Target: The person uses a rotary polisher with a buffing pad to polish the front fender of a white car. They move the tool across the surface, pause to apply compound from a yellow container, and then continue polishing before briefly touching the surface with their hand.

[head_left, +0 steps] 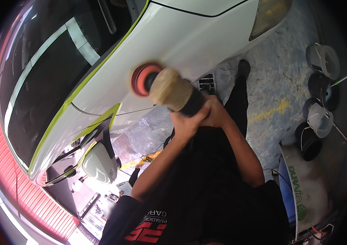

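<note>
Both my hands grip a car polisher, with its tan, worn-looking head cover (168,90) toward the car and its dark body nearer me. My left hand (186,124) wraps the dark end from the left, and my right hand (217,114) closes round it from the right, next to the left one. At the front, the round orange-red pad (141,80) is smeared by motion and lies against or very near the white body panel (134,53) of the car. Lime-green trim (96,69) edges the dark windshield (42,81).
A side mirror (100,163) juts out at lower left; a headlight (268,18) is at upper right. Several buckets (320,118) line the right side. A printed board (304,179) stands beside me at right. Below lies a worn, stained floor (267,90) with a drain grate (207,83).
</note>
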A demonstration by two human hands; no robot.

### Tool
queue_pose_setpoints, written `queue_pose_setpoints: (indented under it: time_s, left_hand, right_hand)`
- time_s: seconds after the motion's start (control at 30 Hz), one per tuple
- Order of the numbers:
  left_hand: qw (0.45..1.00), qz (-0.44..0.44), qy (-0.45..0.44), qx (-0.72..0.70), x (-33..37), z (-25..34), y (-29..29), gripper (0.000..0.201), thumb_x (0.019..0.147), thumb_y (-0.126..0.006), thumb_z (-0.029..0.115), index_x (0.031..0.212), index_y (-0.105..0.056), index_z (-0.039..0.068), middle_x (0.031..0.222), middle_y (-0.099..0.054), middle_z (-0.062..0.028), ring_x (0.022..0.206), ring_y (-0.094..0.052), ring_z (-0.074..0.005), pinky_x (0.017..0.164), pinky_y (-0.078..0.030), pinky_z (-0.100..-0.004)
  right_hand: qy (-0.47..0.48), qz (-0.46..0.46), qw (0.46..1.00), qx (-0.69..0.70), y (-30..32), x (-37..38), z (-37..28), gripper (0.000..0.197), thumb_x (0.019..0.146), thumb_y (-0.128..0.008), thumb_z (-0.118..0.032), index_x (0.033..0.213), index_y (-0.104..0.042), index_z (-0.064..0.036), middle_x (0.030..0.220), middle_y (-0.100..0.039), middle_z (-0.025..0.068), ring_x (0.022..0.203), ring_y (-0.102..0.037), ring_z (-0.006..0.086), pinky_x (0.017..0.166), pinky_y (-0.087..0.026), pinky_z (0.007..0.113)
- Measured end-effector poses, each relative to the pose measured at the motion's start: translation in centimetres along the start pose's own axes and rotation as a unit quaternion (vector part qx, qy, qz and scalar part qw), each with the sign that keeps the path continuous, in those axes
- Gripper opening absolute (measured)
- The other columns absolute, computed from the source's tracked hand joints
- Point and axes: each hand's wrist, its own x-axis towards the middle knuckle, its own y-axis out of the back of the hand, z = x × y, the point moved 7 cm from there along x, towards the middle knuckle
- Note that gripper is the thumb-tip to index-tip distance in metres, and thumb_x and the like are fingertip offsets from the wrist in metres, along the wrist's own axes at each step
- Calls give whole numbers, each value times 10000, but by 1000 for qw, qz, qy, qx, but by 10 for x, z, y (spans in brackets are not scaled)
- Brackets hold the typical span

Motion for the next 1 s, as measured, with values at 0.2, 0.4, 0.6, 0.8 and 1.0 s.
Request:
queue_pose_setpoints:
  time_s: [0.2,0.4,0.6,0.8,1.0]
  left_hand:
    - [991,-115,-47,58,60,45,-94,797,756,-971,229,1379,-575,-74,1139,-794,-199,1073,-787,-313,979,-607,-422]
    - [989,-124,-24,81,47,36,-54,632,745,-966,187,1247,-667,-54,1110,-792,-146,999,-775,-241,924,-611,-389]
    - [990,-104,-10,96,14,26,23,407,769,-965,165,1063,-754,-21,1023,-795,-97,916,-770,-194,867,-620,-359]
    - [990,-1,39,132,-16,33,68,399,782,-955,158,1074,-756,-27,1002,-799,-95,898,-775,-191,843,-618,-349]
    - [976,-85,-31,198,28,46,-5,719,764,-972,229,1306,-593,-54,1107,-795,-215,1030,-806,-329,920,-625,-428]
  right_hand:
    - [16,197,974,110,64,-10,10,792,761,-960,-227,1422,-612,35,1342,-710,117,1242,-683,257,1094,-533,413]
    - [31,180,972,148,18,-15,14,832,736,-989,-203,1437,-598,18,1370,-683,114,1273,-655,243,1110,-518,409]
    - [58,51,993,91,-57,-4,17,852,682,-999,-197,1417,-634,29,1236,-783,139,1125,-744,245,1023,-580,418]
    - [-44,-64,977,198,-116,2,23,936,676,-1008,-215,1480,-589,17,1328,-754,145,1228,-715,258,1095,-557,425]
    - [32,80,986,141,-53,-5,33,990,707,-1018,-247,1532,-535,10,1451,-677,139,1353,-641,251,1168,-500,429]
